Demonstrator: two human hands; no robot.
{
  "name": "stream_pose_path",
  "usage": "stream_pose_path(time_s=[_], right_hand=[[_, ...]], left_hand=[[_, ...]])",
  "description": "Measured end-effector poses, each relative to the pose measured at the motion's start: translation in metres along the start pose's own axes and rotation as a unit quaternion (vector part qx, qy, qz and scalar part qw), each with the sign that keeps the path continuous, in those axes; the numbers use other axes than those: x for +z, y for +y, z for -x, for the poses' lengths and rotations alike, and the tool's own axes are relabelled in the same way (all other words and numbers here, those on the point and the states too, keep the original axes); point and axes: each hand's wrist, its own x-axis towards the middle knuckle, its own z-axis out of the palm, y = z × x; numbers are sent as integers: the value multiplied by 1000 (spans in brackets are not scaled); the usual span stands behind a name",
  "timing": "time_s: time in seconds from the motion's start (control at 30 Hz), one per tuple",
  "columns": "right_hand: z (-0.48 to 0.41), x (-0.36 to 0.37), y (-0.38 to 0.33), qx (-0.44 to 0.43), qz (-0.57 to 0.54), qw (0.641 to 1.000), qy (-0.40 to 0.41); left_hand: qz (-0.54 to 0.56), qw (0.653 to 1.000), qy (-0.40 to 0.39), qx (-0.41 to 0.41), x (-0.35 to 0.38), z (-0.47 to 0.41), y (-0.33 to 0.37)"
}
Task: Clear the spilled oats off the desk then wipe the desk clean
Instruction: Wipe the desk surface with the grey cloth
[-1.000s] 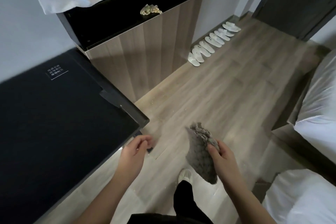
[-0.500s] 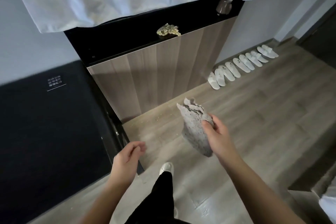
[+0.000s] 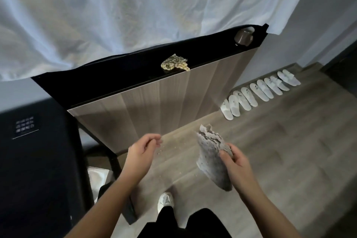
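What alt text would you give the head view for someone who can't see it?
A person's right grip holds a gray cloth above the wood floor, the left grip loosely curled beside it. A crumpled yellowish rag lies on the black cabinet top ahead.

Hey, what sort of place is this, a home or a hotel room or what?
Most likely a hotel or guesthouse room. A row of matching white slippers lines the wall, a small printed notice sits on the dark desk, and a wood-panelled cabinet holds a cup.
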Motion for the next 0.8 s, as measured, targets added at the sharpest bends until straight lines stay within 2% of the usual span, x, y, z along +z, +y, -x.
stream_pose_path(time_s=[0.1, 0.23, 0.47, 0.53, 0.6, 0.73, 0.8], right_hand=[[-39, 5, -12, 2, -3, 1000, -29], [-97, 19, -28, -2, 19, 995, -100], [-190, 46, -80, -43, 103, 949, -294], [-211, 56, -101, -7, 97, 927, -363], [-229, 68, -117, 50, 72, 906, -415], [-254, 94, -132, 112, 67, 897, -421], [-265, 106, -132, 186, 41, 899, -395]], left_hand=[[8, 1000, 12, 9, 4, -31, 16], [30, 997, 68, -18, 11, -59, 24], [56, 973, 204, -90, 36, -87, 38], [54, 970, 209, -113, 41, -97, 40], [103, 971, 170, -130, 44, -107, 43], [248, 944, 147, -159, 46, -127, 60], [273, 934, 154, -174, 42, -138, 61]])
